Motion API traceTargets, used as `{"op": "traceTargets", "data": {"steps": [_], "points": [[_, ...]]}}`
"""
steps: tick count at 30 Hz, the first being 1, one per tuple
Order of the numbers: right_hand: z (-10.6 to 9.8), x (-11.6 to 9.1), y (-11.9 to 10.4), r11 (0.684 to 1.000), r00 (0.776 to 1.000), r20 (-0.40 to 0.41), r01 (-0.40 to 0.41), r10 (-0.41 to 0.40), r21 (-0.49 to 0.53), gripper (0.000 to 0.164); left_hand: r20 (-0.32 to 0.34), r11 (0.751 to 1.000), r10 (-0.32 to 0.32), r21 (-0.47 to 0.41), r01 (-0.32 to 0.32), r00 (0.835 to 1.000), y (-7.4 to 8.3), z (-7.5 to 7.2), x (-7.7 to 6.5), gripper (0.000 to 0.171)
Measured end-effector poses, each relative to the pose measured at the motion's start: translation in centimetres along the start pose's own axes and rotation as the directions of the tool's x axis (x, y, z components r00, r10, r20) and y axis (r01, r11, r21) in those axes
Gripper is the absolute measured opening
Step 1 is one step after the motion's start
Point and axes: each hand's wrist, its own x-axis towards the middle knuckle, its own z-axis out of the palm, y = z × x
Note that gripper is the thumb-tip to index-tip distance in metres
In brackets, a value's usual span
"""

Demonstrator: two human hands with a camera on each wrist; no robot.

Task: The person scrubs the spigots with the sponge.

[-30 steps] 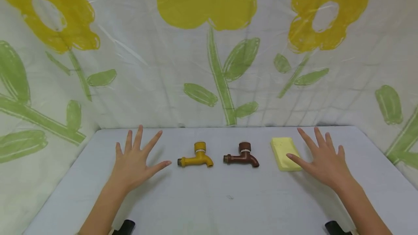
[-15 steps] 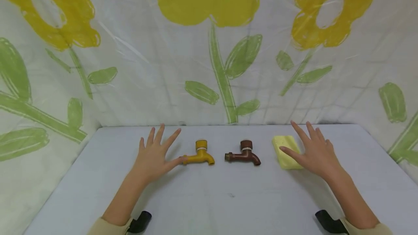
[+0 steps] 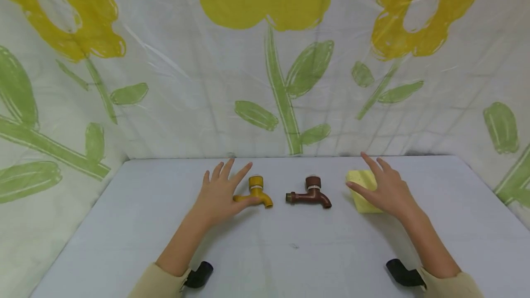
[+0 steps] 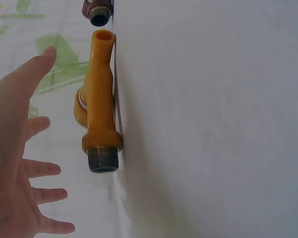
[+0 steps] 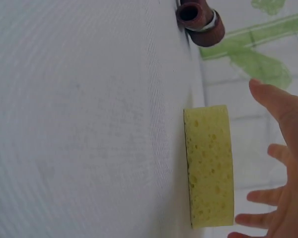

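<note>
A yellow tap [image 3: 256, 193] lies on the table, its dark threaded end towards the left. My left hand [image 3: 219, 197] hovers over that end with fingers spread, the thumb crossing in front of the tap in the head view. The left wrist view shows a gap between this hand and the yellow tap [image 4: 100, 94]. To the right lies a brown tap [image 3: 309, 194], with neither hand on it. Above the yellow sponge [image 3: 362, 201] is my right hand [image 3: 391, 192], fingers apart and holding nothing. In the right wrist view the porous sponge [image 5: 209, 166] stands apart from the fingers.
A white table [image 3: 290, 261] carries all three things in a row. Behind it rises a pale sheet [image 3: 186, 118] painted with yellow flowers and green leaves. A black curved piece [image 3: 199, 275] sits at the left wrist, and another black piece [image 3: 403, 272] at the right.
My left hand has moved right, from beside the yellow tap to over its threaded end. My right hand has shifted left over the sponge. The taps and sponge have stayed in place.
</note>
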Motion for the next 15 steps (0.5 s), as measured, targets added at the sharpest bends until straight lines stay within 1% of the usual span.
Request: {"op": "traceTargets", "data": {"steps": [5,9,12,15], "points": [[0.5,0.3,0.2,0.998,1.000,-0.025,0.017,-0.016,0.059,0.100,0.036,1.000,0.016,-0.021,-0.015,0.999,1.9,0.6,1.0,0.082],[0.9,0.5,0.4,0.996,1.000,-0.013,0.001,0.000,0.087,0.101,0.048,0.997,0.038,-0.069,-0.035,0.998,3.2,1.2,1.7,0.077],[0.9,0.5,0.7,0.995,1.000,0.000,-0.011,0.011,0.104,0.103,0.040,0.992,0.074,-0.108,-0.070,0.996,4.0,1.9,2.3,0.072],[1.0,0.6,0.8,0.992,1.000,0.004,-0.004,0.004,0.125,0.102,0.016,0.986,0.121,-0.116,-0.119,0.993,4.6,2.3,2.8,0.067]]}}
